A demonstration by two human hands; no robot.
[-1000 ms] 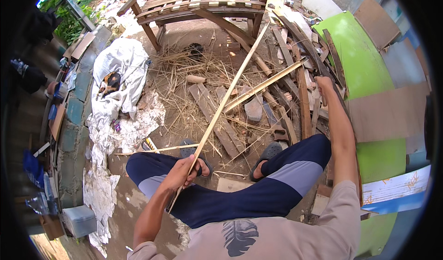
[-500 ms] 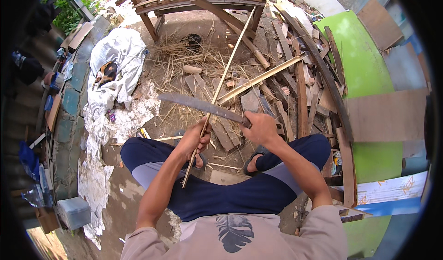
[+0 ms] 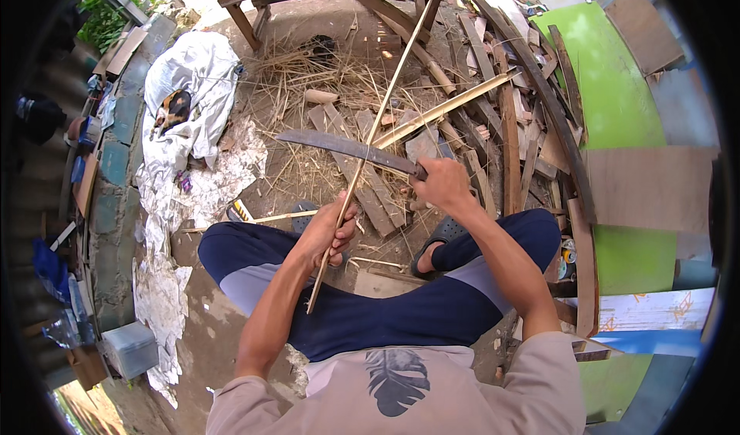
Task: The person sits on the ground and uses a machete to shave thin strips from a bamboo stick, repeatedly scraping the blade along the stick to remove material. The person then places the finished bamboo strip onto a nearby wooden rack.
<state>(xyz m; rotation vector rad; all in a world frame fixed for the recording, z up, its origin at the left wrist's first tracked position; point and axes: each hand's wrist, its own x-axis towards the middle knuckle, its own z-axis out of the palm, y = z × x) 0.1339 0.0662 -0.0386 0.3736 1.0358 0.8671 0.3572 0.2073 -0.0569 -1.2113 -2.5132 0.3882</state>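
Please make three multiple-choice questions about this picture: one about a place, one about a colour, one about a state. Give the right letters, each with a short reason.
1. Where does the cat lie?
A. on the white sheet at the left
B. on the green board
C. on the person's lap

2. What colour is the big curved board at the right?
A. red
B. bright green
C. black

3. How does the long knife meet the bamboo strip?
A. it lies on the ground away from it
B. its blade crosses the strip
C. it hangs from the wooden frame

Answers: 1 A, it is curled on the white sheet. 2 B, the board is plainly green. 3 B, the right hand holds the blade across the strip gripped by the left hand.
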